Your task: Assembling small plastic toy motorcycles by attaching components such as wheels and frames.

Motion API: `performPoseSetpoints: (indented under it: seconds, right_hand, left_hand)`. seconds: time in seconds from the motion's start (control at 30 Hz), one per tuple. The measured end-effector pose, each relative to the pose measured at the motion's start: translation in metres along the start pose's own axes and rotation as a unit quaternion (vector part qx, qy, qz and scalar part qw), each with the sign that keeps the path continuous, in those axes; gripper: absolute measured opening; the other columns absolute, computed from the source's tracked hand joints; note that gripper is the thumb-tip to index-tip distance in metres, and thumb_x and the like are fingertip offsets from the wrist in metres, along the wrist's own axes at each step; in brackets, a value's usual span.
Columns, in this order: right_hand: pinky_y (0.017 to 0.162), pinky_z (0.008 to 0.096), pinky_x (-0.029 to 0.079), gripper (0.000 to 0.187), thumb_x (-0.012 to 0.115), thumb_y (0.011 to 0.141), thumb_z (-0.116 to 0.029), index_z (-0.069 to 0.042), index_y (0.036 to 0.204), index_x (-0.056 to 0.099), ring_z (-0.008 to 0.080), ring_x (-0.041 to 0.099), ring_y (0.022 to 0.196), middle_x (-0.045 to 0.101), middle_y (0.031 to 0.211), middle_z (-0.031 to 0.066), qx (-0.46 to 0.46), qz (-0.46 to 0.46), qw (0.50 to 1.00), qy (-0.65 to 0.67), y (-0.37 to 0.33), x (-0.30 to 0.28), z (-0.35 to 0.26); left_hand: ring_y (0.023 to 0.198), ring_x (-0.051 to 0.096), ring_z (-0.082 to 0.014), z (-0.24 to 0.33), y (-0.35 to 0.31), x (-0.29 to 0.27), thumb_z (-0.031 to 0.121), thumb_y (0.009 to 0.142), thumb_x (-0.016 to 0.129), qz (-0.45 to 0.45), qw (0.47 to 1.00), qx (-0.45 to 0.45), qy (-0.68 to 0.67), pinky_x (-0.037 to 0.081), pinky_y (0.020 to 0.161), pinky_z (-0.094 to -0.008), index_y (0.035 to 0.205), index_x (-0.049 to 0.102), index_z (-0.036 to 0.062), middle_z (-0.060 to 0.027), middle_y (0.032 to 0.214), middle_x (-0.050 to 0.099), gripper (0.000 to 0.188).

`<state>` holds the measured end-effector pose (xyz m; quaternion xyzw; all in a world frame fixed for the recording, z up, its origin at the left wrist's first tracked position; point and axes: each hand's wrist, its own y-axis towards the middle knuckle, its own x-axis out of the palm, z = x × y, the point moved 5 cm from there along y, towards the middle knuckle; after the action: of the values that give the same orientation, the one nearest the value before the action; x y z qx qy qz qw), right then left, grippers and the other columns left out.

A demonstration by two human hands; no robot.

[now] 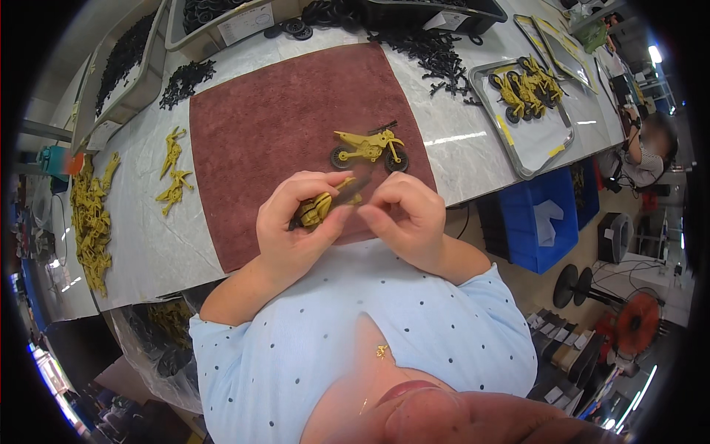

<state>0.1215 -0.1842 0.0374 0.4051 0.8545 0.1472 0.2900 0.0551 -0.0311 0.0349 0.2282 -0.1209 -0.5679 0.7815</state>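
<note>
My left hand is closed around a yellow toy motorcycle, held above the near edge of a dark red towel. Facing it, my right hand has its fingers curled and pinched together close to the toy; whatever lies between those fingertips is hidden. Just beyond both hands, a yellow toy motorcycle with black wheels and black handlebars rests on the towel.
Yellow toy parts are heaped at the left, with a few nearer the towel. Black parts and grey bins line the back. At right, a metal tray holds several toy motorcycles; blue crates stand below.
</note>
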Motion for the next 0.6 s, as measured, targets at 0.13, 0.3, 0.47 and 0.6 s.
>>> performPoseSetpoints:
  seconds: [0.13,0.3,0.47,0.6]
  right_hand:
    - [0.054,0.0255,0.043,0.017,0.074,0.080,-0.014,-0.003,0.084,0.062,0.0140,0.054,0.061,0.060,0.076,0.0061,0.066,0.044,0.994,0.074,0.005,0.006,0.001]
    - [0.054,0.0251,0.043,0.013,0.070,0.082,-0.010,-0.001,0.086,0.061,0.0142,0.054,0.063,0.059,0.078,0.0069,0.050,0.068,0.993,0.088,0.002,0.010,0.007]
    - [0.055,0.0249,0.044,0.013,0.069,0.083,-0.009,-0.001,0.089,0.061,0.0145,0.054,0.064,0.058,0.081,0.0077,0.034,0.063,0.996,0.056,0.001,0.011,0.002]
    - [0.054,0.0248,0.045,0.013,0.069,0.083,-0.009,-0.001,0.090,0.061,0.0152,0.055,0.065,0.058,0.080,0.0076,0.037,0.061,0.996,0.061,0.001,0.012,0.004]
  left_hand:
    - [0.089,0.064,-0.0230,0.003,0.002,0.003,-0.003,0.074,0.071,-0.028,0.999,0.030,0.032,0.051,0.077,-0.0295,0.097,0.057,-0.0006,-0.0170,0.103,0.066,0.027]
    - [0.086,0.065,-0.0215,0.010,0.002,0.005,-0.004,0.075,0.070,-0.038,0.998,0.027,0.046,0.050,0.076,-0.0278,0.098,0.059,-0.0011,-0.0154,0.101,0.066,0.026]
    - [0.082,0.064,-0.0180,0.010,0.003,0.006,-0.010,0.074,0.066,0.031,0.997,-0.020,0.070,0.050,0.071,-0.0247,0.095,0.064,-0.0022,-0.0128,0.094,0.067,0.022]
    - [0.081,0.064,-0.0187,0.007,0.003,0.005,-0.012,0.073,0.065,0.037,0.997,-0.021,0.069,0.050,0.069,-0.0256,0.093,0.063,-0.0029,-0.0130,0.092,0.067,0.023]
